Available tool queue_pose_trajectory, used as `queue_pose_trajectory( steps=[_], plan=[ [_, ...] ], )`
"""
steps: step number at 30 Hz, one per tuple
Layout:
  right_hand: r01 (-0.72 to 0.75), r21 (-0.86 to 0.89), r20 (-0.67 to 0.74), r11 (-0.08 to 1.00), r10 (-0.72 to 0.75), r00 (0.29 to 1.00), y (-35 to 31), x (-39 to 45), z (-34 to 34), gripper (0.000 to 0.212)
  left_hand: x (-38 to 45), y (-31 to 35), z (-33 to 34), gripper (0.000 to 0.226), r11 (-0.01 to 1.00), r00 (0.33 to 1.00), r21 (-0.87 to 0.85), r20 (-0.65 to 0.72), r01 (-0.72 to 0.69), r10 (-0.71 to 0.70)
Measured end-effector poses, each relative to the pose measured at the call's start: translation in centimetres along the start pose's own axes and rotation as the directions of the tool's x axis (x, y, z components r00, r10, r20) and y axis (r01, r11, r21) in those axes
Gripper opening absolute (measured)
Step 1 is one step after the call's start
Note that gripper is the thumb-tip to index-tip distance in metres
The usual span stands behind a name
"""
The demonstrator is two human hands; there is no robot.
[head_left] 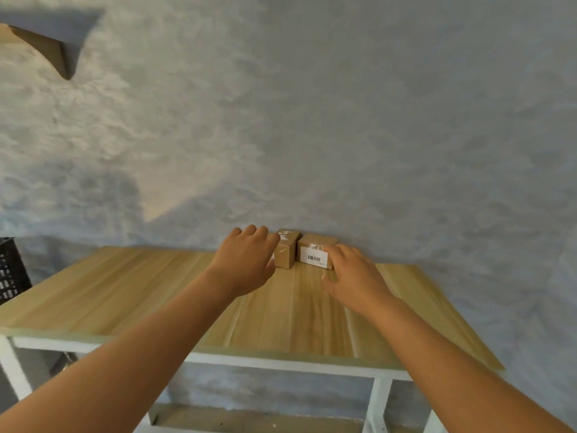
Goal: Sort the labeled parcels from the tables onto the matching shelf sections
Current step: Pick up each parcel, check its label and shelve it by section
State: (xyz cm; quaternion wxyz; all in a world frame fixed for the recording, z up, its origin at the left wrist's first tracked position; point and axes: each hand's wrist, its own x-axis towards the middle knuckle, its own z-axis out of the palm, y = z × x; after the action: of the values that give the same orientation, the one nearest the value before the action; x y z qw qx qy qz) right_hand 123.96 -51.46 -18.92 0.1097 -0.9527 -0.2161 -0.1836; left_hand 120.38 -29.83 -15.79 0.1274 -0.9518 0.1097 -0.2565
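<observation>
The left hand (246,260) covers the left side of the taller cardboard parcel (286,250), fingers curled against it; whether they truly grip is hard to tell. The right hand (352,276) rests relaxed on the right end of the barcode-labelled parcel (315,251), hiding that corner. Both parcels stand side by side, touching, at the far edge of the wooden table (125,292) against the grey wall (343,120). A black crate (11,270) is cut off at left. The tabletop around the boxes lies bare.
</observation>
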Motion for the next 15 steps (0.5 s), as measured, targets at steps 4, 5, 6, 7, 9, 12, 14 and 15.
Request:
queue_pose_trajectory(
  steps=[4, 5, 6, 7, 9, 12, 14, 15],
  plan=[
    [0.017, -0.025, 0.029, 1.000, -0.016, 0.999, 2.3, 4.8, 2.6, 0.053, 4.0, -1.0, 3.6, 0.039, 1.000, 1.000, -0.017, 0.019, 0.012, -0.012],
    [0.026, -0.037, 0.034, 0.999, -0.025, 0.999, 2.8, 5.8, 3.2, 0.052, 4.8, -1.2, 4.5, 0.039, 1.000, 1.000, -0.015, 0.022, 0.011, -0.011],
    [0.037, -0.051, 0.034, 0.998, -0.035, 0.999, 3.2, 6.9, 3.7, 0.051, 5.8, -1.5, 5.4, 0.039, 1.000, 1.000, -0.015, 0.019, 0.012, -0.011],
    [0.045, -0.066, 0.028, 0.997, -0.043, 0.999, 3.7, 7.9, 4.1, 0.050, 6.7, -1.7, 6.3, 0.039, 1.000, 1.000, -0.018, 0.016, 0.013, -0.013],
    [0.047, -0.098, 0.020, 0.994, -0.045, 0.999, 4.7, 10.0, 4.9, 0.050, 8.6, -2.2, 8.1, 0.041, 0.999, 1.000, -0.034, 0.028, 0.009, -0.008],
    [0.037, -0.142, 0.048, 0.989, -0.030, 0.998, 6.4, 12.7, 6.7, 0.052, 11.5, -2.9, 11.1, 0.043, 0.999, 0.999, -0.043, 0.045, -0.009, 0.011],
    [0.027, -0.186, 0.055, 0.982, -0.017, 0.998, 7.6, 14.4, 7.9, 0.052, 13.4, -3.3, 13.1, 0.043, 0.999, 0.999, -0.039, 0.043, -0.022, 0.024],
    [0.016, -0.205, 0.061, 0.979, -0.004, 0.998, 8.2, 15.2, 8.5, 0.051, 14.3, -3.5, 14.0, 0.043, 0.999, 0.998, -0.041, 0.051, -0.033, 0.035]
  ],
)
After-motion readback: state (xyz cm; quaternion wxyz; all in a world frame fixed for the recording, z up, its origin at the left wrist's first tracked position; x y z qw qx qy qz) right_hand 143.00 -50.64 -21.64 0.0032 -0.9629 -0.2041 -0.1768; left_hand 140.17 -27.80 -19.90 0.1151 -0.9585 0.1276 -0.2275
